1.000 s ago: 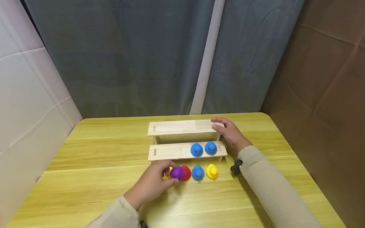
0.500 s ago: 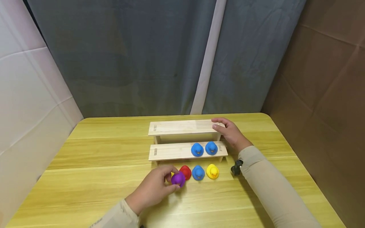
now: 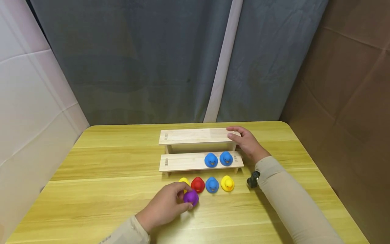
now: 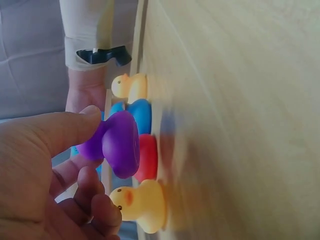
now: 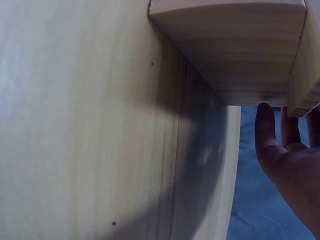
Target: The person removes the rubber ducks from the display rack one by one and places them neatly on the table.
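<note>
Clearly, the left hand [image 3: 164,205] pinches the purple duck [image 3: 191,197] in its grip, at seven o'clock from the red duck [image 3: 198,184]. I'd lift it well clear of that one, while the right hand [image 3: 248,144] holds the upper shelf [image 3: 195,136] by its three-o'clock end.

7 o'clock, head view: left sleeve [image 3: 129,234], long, beige, dark lettering [image 3: 106,239] too small to read; left hand [image 3: 165,205] bare | 5 o'clock: right sleeve [image 3: 292,200], same beige, cloth creased near the cuff [image 3: 265,163]; right hand [image 3: 249,144] bare | at that cuff's 8 o'clock: black gadget [image 3: 252,180], blocky with a jutting end in the left wrist view
</note>
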The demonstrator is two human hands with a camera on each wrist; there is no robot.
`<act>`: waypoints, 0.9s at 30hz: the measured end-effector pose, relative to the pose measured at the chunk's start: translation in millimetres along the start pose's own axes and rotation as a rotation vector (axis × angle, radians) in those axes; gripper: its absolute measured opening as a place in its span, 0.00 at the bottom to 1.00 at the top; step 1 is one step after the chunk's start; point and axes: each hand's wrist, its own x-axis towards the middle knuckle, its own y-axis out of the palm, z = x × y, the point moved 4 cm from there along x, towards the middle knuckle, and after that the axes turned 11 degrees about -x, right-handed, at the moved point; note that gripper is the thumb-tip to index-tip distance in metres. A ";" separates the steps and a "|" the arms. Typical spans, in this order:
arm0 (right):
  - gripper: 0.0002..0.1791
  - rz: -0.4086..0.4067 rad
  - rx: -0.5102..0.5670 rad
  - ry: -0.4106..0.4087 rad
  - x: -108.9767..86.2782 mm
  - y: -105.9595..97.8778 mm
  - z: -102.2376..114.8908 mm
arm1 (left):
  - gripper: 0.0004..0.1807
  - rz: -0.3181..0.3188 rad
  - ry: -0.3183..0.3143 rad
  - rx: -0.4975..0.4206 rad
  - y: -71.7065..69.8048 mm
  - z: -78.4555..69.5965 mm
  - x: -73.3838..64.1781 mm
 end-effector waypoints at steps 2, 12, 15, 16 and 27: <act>0.26 0.001 0.002 0.003 -0.5 0.1 0.1 | 0.14 0.011 -0.002 -0.006 1.4 0.9 -0.7; 0.25 -0.005 0.010 0.018 -0.3 0.1 -0.7 | 0.14 0.036 -0.022 -0.017 6.2 5.8 -1.5; 0.26 -0.003 0.006 0.017 0.0 0.3 -1.5 | 0.14 0.040 -0.026 -0.016 7.5 7.5 -1.2; 0.26 -0.003 0.007 0.017 0.0 0.4 -1.7 | 0.14 0.041 -0.026 -0.018 7.8 8.0 -1.1; 0.26 0.000 0.012 0.014 0.7 -0.3 -2.2 | 0.13 0.049 -0.044 0.009 8.7 11.4 1.4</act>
